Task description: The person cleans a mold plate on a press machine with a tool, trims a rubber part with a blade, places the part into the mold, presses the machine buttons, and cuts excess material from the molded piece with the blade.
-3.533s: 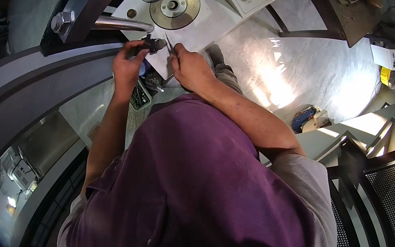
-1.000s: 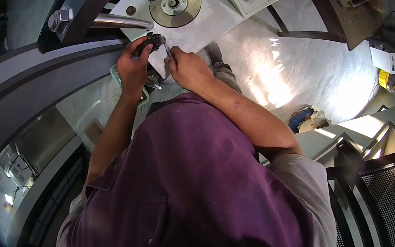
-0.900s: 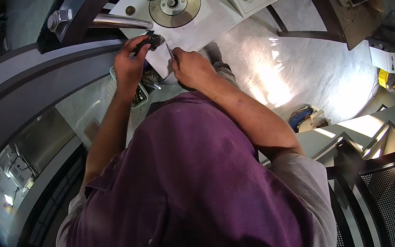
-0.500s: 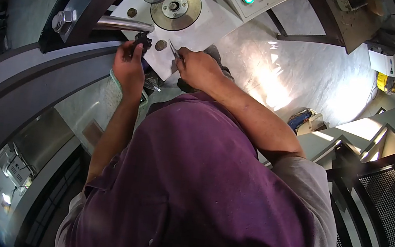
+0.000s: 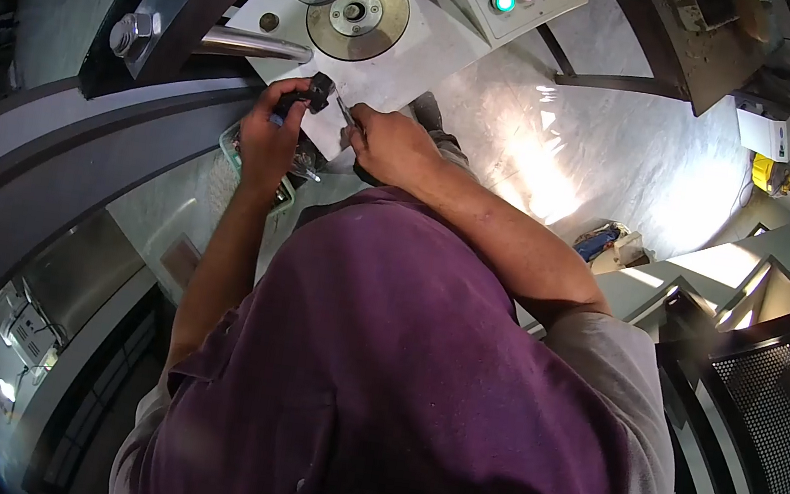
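My left hand (image 5: 271, 134) is closed around a small black part (image 5: 319, 89), which sticks out past the fingertips over the corner of the white machine table (image 5: 420, 69). Close to its right, my right hand (image 5: 397, 149) grips a slim, pointed metal tool (image 5: 343, 108) that looks like tweezers. The tool's tip points up toward the black part, just beside it. Beyond both hands, a round metal disc (image 5: 380, 41) with a bolted hub is mounted on the table.
A steel rod (image 5: 257, 46) runs in from the left frame, just above my left hand. At the back right stands a control box (image 5: 507, 25) with a lit green button (image 5: 503, 1). A green-rimmed tray (image 5: 228, 145) sits under my left forearm.
My left hand has turned and brought the black part right, nearer the tool tip, hiding the round spot on the table. My right hand has barely moved.
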Demonstrator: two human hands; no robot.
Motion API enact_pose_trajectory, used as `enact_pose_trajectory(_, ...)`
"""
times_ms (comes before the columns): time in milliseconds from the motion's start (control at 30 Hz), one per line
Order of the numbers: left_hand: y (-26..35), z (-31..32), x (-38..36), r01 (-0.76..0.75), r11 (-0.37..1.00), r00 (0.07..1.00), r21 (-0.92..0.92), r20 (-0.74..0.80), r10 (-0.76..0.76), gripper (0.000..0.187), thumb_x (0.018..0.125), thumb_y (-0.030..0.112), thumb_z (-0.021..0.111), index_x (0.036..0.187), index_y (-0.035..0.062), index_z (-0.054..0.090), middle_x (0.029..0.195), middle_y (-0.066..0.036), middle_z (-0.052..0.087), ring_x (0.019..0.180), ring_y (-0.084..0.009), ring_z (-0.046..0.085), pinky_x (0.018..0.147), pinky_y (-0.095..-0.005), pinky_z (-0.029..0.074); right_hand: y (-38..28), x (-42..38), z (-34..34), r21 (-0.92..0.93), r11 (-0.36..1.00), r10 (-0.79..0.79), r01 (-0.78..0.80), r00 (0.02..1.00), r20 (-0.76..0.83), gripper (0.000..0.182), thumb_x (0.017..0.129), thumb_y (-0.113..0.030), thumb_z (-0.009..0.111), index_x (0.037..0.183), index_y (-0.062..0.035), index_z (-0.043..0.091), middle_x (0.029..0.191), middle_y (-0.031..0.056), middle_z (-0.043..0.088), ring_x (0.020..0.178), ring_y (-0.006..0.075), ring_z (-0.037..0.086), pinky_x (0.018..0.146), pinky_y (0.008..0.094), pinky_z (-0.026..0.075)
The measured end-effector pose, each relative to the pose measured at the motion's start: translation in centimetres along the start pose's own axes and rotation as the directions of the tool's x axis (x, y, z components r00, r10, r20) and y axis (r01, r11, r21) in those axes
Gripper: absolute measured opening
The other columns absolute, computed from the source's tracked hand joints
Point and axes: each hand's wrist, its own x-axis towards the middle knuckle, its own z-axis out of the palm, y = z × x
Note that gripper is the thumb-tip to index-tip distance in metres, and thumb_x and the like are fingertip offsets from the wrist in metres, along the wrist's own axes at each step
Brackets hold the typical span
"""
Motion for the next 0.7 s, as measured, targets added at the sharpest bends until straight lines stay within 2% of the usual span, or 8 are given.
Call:
enact_pose_trajectory(67,-1.4,-1.0,1.0,-0.339,0.921,0.939,0.191,0.125,0.32,0.024,0.085,-0.002,0.062,0.107,0.0063,0.062,0.107,-0.006,0.068,0.103,-0.0188,0.062,0.092,-0.0316,0.044,-0.3,0.1,0.2,0.02,1.0,-0.009,0.01,0.999,-0.036,0.028,0.092,-0.025,0.05,0.104,-0.0015,0.059,0.08,0.0244,0.066,0.078,0.0435,0.065,0.073,0.0544,0.051)
enact_pose_trajectory(200,-0.8,-1.7,1.8,-0.527,0.79,0.849,0.313,0.227,0.477,0.027,0.084,-0.003,0.061,0.109,0.0068,0.062,0.109,-0.007,0.068,0.104,-0.0223,0.062,0.093,-0.0341,0.045,-0.7,0.2,0.0,0.016,1.0,-0.006,0.007,0.999,-0.037,0.027,0.091,-0.025,0.051,0.106,-0.0035,0.059,0.08,0.0237,0.066,0.079,0.0435,0.065,0.073,0.0539,0.051)
enact_pose_trajectory(267,-1.9,-1.5,1.4,-0.229,0.965,0.973,0.128,0.021,0.228,0.026,0.086,-0.002,0.061,0.111,0.0063,0.061,0.108,-0.006,0.067,0.102,-0.0183,0.061,0.09,-0.0327,0.046,-0.9,-0.1,-1.1,0.012,1.0,0.015,-0.015,1.0,-0.025,0.026,0.092,-0.024,0.051,0.106,-0.0033,0.058,0.08,0.0233,0.066,0.079,0.0439,0.064,0.073,0.0535,0.051)
enact_pose_trajectory(367,-3.3,-1.3,0.5,-0.009,0.982,0.975,-0.187,-0.221,-0.033,0.022,0.089,-0.001,0.061,0.111,0.0033,0.059,0.107,-0.006,0.065,0.1,-0.0146,0.06,0.088,-0.0291,0.046,1.1,-0.9,-3.4,0.073,0.997,0.044,-0.033,0.988,-0.149,0.025,0.093,-0.024,0.051,0.106,-0.0033,0.058,0.086,0.0239,0.066,0.083,0.0435,0.064,0.075,0.0521,0.05)
enact_pose_trajectory(400,-3.8,-1.4,0.1,-0.015,0.981,0.974,-0.195,-0.224,-0.03,0.022,0.089,-0.001,0.061,0.111,0.0033,0.059,0.107,-0.006,0.065,0.1,-0.0146,0.06,0.088,-0.0291,0.046,2.2,-1.0,-4.2,0.145,0.989,0.052,-0.012,0.959,-0.277,0.025,0.095,-0.024,0.051,0.108,-0.0035,0.058,0.09,0.0249,0.066,0.086,0.0427,0.064,0.076,0.0512,0.05)
enact_pose_trajectory(467,-4.3,-1.9,-0.8,-0.063,0.92,0.949,-0.386,-0.309,-0.065,0.021,0.092,0.001,0.06,0.113,0.0006,0.056,0.106,-0.006,0.062,0.097,-0.0118,0.058,0.085,-0.0254,0.046,5.6,0.0,-5.7,-0.045,0.998,-0.061,0.042,0.667,-0.743,0.024,0.095,-0.027,0.054,0.101,-0.0032,0.056,0.091,0.0219,0.066,0.087,0.0398,0.065,0.075,0.0481,0.05)
enact_pose_trajectory(600,-4.3,-2.9,-2.5,0.02,0.962,0.933,-0.273,-0.341,-0.116,0.019,0.093,0.0,0.059,0.111,0.0003,0.055,0.103,-0.005,0.06,0.092,-0.0109,0.057,0.083,-0.0238,0.046,8.5,1.9,-13.8,0.257,0.946,0.325,-0.199,0.553,-0.767,0.039,0.088,-0.036,0.068,0.096,-0.0007,0.053,0.089,0.0194,0.064,0.081,0.035,0.063,0.074,0.0415,0.048)
enact_pose_trajectory(700,-3.9,-3.0,-2.8,0.057,0.953,0.925,-0.298,-0.344,-0.163,0.02,0.092,0.001,0.06,0.112,0.0003,0.056,0.102,-0.005,0.06,0.092,-0.0106,0.057,0.084,-0.0231,0.046,10.2,4.1,-15.9,0.253,0.933,0.357,-0.256,0.571,-0.739,0.045,0.084,-0.041,0.072,0.096,-0.0009,0.054,0.087,0.0161,0.065,0.079,0.0329,0.063,0.075,0.0406,0.048)
